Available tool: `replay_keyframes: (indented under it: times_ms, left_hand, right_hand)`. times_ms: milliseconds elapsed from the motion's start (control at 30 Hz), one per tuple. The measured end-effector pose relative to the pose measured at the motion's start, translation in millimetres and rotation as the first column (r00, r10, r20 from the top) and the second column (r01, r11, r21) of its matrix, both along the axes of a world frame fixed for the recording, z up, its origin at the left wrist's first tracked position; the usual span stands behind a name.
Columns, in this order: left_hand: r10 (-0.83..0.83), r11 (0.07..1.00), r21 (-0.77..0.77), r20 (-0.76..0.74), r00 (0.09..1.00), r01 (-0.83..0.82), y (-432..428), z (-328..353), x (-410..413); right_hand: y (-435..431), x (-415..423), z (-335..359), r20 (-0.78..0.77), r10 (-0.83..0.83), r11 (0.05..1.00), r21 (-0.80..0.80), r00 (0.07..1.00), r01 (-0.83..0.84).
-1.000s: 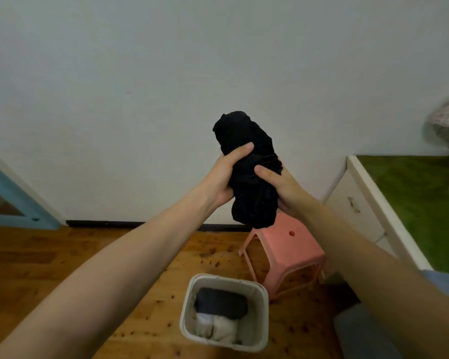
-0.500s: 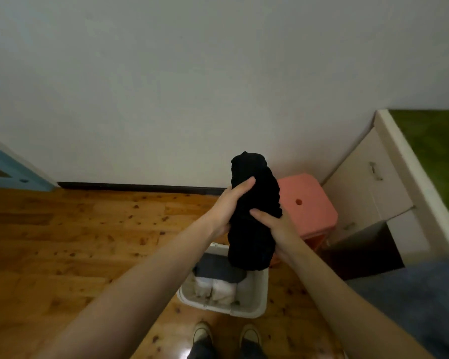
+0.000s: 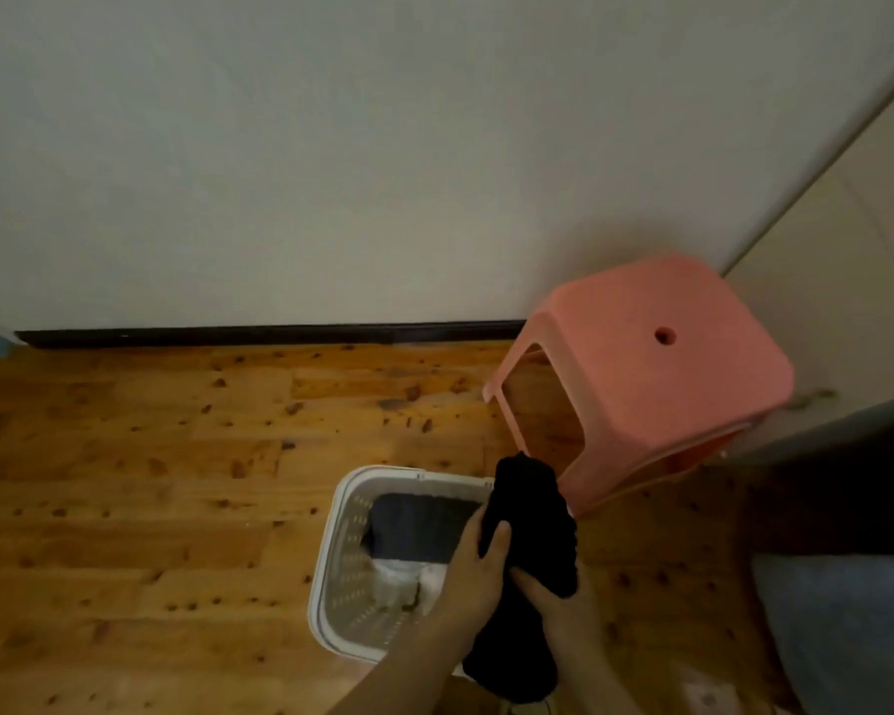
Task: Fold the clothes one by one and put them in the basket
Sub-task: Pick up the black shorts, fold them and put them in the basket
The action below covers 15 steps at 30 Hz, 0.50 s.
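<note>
The left hand and right hand both grip a rolled black garment, fingers curled round its sides, above the right edge of the white basket. Inside the basket lie a dark folded piece and a white one. A pink stool stands just beside it on the wooden floor.

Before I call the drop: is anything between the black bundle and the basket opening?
Nothing visible. The left hand and right hand grip the black bundle over the right side of the basket; a dark garment and a white one lie inside. The pink stool stands beside it.
</note>
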<state>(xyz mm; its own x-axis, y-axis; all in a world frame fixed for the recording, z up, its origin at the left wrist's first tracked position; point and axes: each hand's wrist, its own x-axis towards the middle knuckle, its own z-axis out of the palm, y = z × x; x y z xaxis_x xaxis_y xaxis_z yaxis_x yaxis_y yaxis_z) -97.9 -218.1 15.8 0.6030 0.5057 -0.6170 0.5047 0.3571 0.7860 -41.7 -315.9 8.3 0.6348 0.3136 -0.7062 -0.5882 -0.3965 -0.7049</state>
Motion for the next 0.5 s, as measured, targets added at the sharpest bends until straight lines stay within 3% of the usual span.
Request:
replay_keyframes:
  times_ms: [167, 367, 467, 500]
  left_hand:
    - [-0.079, 0.997, -0.003, -0.025, 0.997, 0.079, -3.1, -105.0, -0.4]
    - [-0.238, 0.959, 0.145, -0.057, 0.969, 0.244, -3.7, -198.8, -0.2]
    - [-0.405, 0.796, 0.392, -0.221, 0.887, 0.461, 8.4, -241.8, -10.9]
    - [-0.457, 0.617, 0.543, -0.342, 0.821, 0.57, 15.1, -254.6, -14.0]
  right_hand:
    - [-0.3, -10.4, -99.7, -0.017, -0.092, 0.991, -0.104, 0.996, 0.089]
    - [8.4, -12.4, -171.2, 0.127, -0.076, 0.964, -0.245, 0.989, 0.106]
    - [11.7, -22.6, -194.6, 0.229, -0.08, 0.928, -0.337, 0.97, 0.156]
    - [13.2, -26.3, -199.2, 0.251, -0.093, 0.919, -0.352, 0.964, 0.18]
